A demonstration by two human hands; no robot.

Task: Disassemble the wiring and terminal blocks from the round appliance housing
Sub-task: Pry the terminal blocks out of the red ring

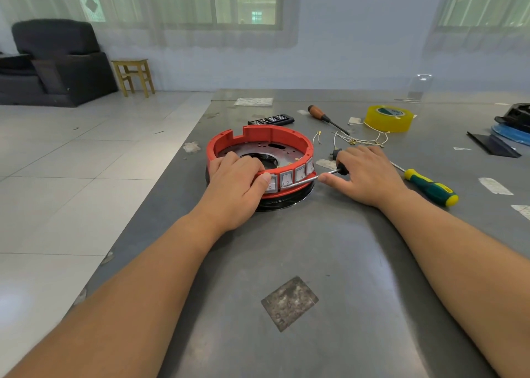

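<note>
Left hand (238, 182) clamps down on the near rim of the red round housing (259, 145), fingers curled over the top edge and inside, thumb pressed on the outer face right beside the first white rocker switch (271, 183). That grip is closed on the housing, pinning it to the table (329, 263)

Right hand (367, 174) has its grip closed on a black-handled screwdriver (321, 175), index finger stretched along the shaft. Here is what matters: the shaft runs nearly level, pointing from the right grip leftward across the front of the switch row (295, 175), its tip reaching the strip just short of the left thumb. So the work lies to the left of the right grip and directly beside the left one, and the tool's long axis follows the curve of the rim, not into it

My read: he's going for a pry under a switch frame, and the tip will need to angle in toward the housing wall. Slip risk looks real, with the left thumb sitting in line with the blade

Already freed wires with brass terminals (358, 139) lie beyond the right grip; a green-and-yellow screwdriver (430, 187) rests just right of it
</note>
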